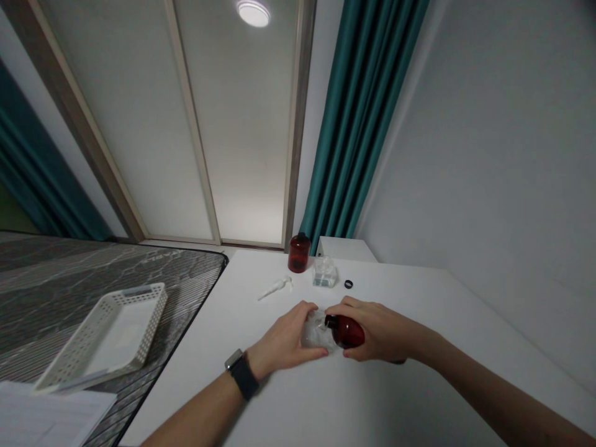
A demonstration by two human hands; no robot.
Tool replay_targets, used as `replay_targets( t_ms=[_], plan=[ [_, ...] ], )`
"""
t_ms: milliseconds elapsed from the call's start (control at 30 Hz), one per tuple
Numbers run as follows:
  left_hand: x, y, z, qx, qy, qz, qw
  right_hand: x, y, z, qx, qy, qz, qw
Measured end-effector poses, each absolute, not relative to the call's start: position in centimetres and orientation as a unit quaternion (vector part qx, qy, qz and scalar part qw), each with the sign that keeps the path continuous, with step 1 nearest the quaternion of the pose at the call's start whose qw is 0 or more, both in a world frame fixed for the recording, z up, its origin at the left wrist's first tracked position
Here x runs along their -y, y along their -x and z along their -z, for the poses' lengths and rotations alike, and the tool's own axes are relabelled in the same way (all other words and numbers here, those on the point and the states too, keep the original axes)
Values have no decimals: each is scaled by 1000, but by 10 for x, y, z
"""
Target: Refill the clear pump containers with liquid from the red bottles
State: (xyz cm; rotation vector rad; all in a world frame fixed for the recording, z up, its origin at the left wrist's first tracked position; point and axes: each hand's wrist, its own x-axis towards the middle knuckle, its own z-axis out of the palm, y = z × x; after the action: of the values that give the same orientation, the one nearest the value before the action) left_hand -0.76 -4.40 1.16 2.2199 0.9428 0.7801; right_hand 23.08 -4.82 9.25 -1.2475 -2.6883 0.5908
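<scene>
White tabletop point(298, 403) spreads beneath both hands. The right hand point(379, 326) grips a red bottle point(351, 332), its long axis tilted, neck towards ten o'clock. At the bottle's nine o'clock, the left hand point(289, 338) curls around a clear container point(317, 333); whether neck and container touch, I cannot tell.

Lower middle: dark red bottle point(350, 333), white table point(321, 406). Upper middle: blue-green curtain point(361, 118). Lower left: white basket point(152, 326) with little holes.
</scene>
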Motion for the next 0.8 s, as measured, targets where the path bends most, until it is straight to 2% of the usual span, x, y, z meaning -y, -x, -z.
replay_targets(
  t_ms=[267, 600, 800],
  plan=[
    [45, 5, -6, -357, -800, -328, 355, 47, -226, -100, 882, 414, -223, 28],
    [45, 6, -4, -359, -792, -324, 372, 46, -225, -104, 886, 405, -223, 32],
    [45, 5, 0, -358, -788, -330, 376, 46, -222, -109, 886, 412, -213, 6]
  ],
)
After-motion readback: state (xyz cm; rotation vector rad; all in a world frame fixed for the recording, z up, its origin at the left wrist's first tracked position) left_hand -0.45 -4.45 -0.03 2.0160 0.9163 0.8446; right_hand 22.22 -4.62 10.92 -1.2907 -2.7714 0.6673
